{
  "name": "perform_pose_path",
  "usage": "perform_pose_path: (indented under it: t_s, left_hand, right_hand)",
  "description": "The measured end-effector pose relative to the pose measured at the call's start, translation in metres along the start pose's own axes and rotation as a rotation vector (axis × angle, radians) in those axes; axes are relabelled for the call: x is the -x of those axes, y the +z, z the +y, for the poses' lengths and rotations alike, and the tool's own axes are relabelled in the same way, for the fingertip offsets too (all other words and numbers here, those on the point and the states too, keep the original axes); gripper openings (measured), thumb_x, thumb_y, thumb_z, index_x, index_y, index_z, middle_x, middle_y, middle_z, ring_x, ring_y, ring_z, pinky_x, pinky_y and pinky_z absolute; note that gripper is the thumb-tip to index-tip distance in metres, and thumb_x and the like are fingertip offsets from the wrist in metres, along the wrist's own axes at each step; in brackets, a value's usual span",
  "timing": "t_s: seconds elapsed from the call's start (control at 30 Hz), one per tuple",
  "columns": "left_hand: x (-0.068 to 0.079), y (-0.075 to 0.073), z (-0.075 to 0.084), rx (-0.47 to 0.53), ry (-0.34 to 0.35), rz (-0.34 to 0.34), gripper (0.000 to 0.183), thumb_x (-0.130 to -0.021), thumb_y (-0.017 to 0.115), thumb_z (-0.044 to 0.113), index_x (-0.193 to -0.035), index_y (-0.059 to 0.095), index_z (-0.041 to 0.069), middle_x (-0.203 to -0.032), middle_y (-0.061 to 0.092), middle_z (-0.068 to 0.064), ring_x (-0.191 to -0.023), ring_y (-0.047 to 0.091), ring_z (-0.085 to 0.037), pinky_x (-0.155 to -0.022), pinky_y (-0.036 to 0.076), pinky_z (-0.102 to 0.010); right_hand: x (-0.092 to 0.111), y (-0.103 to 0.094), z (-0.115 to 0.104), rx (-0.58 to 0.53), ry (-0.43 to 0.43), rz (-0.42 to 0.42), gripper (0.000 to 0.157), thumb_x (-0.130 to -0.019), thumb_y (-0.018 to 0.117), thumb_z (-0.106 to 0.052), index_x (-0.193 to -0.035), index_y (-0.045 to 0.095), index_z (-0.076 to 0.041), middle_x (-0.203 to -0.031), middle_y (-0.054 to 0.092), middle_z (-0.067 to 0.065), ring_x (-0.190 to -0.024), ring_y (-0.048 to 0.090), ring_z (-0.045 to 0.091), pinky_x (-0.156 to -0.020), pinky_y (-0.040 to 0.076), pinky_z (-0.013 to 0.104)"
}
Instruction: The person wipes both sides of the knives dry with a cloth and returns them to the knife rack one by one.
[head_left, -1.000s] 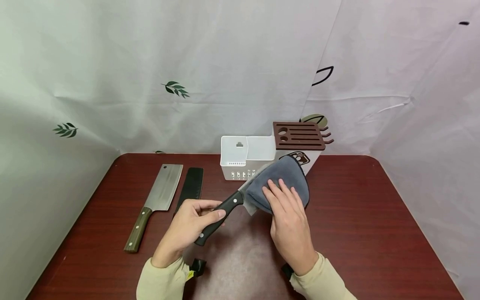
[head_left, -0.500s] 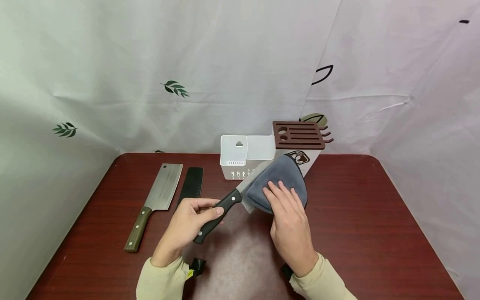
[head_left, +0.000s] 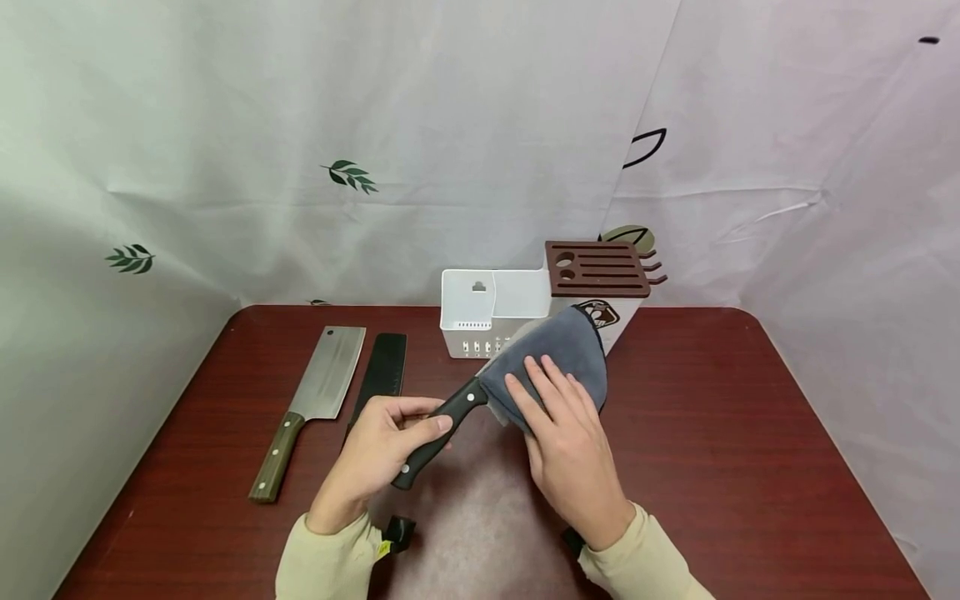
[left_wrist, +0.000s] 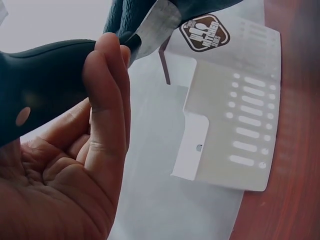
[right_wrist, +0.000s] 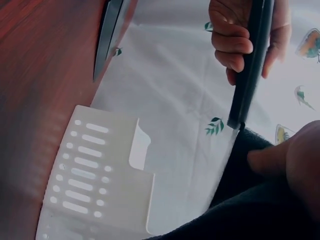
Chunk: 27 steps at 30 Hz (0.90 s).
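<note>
In the head view my left hand [head_left: 386, 446] grips the black riveted handle [head_left: 438, 433] of a kitchen knife, thumb on top. The blade points up and right, mostly hidden under a grey-blue cloth [head_left: 562, 346]. My right hand [head_left: 573, 450] lays its fingers over the cloth from above. In the right wrist view its thumb [right_wrist: 267, 160] presses the cloth's [right_wrist: 245, 195] other side, so the cloth is pinched about the blade. A strip of bare blade [left_wrist: 155, 27] shows near the handle in the left wrist view.
Left lies a cleaver [head_left: 311, 400] with a wooden handle, beside another dark-bladed knife [head_left: 382, 367] partly behind my left hand. At the back stands a white holder [head_left: 461, 333] with a slotted brown top [head_left: 600, 271] and side hooks. A patterned white curtain [head_left: 450, 125] surrounds the table.
My right hand and the cloth have slid left along the blade toward the handle, covering more of it. The left hand keeps its grip and has barely moved.
</note>
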<state>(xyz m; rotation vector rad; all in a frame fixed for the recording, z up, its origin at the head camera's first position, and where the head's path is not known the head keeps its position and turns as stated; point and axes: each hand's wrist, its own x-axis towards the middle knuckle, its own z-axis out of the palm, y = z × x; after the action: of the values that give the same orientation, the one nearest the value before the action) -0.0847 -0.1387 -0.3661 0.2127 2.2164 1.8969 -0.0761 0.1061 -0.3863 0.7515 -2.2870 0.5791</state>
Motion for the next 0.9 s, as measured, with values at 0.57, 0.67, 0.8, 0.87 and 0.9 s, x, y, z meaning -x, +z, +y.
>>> perform_pose_path:
  t_s: [0.57, 0.67, 0.8, 0.87, 0.9]
  left_hand:
    - [-0.0004, 0.0025, -0.0028, -0.058, 0.034, -0.070, 0.026, -0.093, 0.072, 0.016, -0.113, 0.074, 0.000, -0.079, 0.074, -0.010, -0.068, 0.069, -0.014, -0.057, 0.051, -0.024]
    - [-0.0003, 0.0023, -0.0034, -0.058, 0.049, -0.077, 0.025, -0.092, 0.072, 0.014, -0.113, 0.074, 0.000, -0.080, 0.074, -0.014, -0.068, 0.069, -0.013, -0.057, 0.051, -0.024]
    - [0.0001, 0.0033, -0.0030, -0.062, 0.061, -0.084, 0.025, -0.091, 0.073, 0.013, -0.112, 0.075, 0.000, -0.080, 0.074, -0.016, -0.066, 0.067, -0.012, -0.057, 0.051, -0.024]
    - [0.0000, 0.0036, -0.0028, -0.065, 0.060, -0.085, 0.024, -0.091, 0.074, 0.013, -0.111, 0.075, 0.000, -0.078, 0.074, -0.014, -0.065, 0.067, -0.011, -0.056, 0.050, -0.024]
    - [0.0001, 0.0035, -0.0026, -0.069, 0.061, -0.086, 0.024, -0.091, 0.074, 0.013, -0.111, 0.075, -0.001, -0.078, 0.074, -0.012, -0.065, 0.066, -0.011, -0.055, 0.050, -0.024]
  right_hand:
    - [0.0003, 0.0066, 0.0016, 0.005, 0.017, -0.030, 0.060, -0.086, 0.064, 0.012, -0.142, 0.057, -0.008, -0.152, 0.048, 0.010, -0.143, 0.040, 0.030, -0.112, 0.028, 0.062]
    - [-0.0003, 0.0079, 0.0027, 0.010, 0.030, 0.001, 0.064, -0.081, 0.064, 0.018, -0.140, 0.059, -0.007, -0.150, 0.050, 0.011, -0.141, 0.042, 0.032, -0.110, 0.030, 0.063]
    - [-0.0010, 0.0079, 0.0043, 0.017, 0.056, 0.027, 0.064, -0.081, 0.058, 0.020, -0.139, 0.060, -0.006, -0.149, 0.051, 0.012, -0.140, 0.044, 0.033, -0.110, 0.031, 0.063]
    - [-0.0012, 0.0074, 0.0053, 0.017, 0.067, 0.042, 0.063, -0.081, 0.056, 0.021, -0.138, 0.060, -0.005, -0.148, 0.052, 0.013, -0.140, 0.044, 0.034, -0.110, 0.032, 0.063]
    - [-0.0012, 0.0071, 0.0060, 0.018, 0.074, 0.051, 0.063, -0.081, 0.056, 0.021, -0.138, 0.061, -0.005, -0.148, 0.052, 0.013, -0.139, 0.045, 0.034, -0.110, 0.032, 0.063]
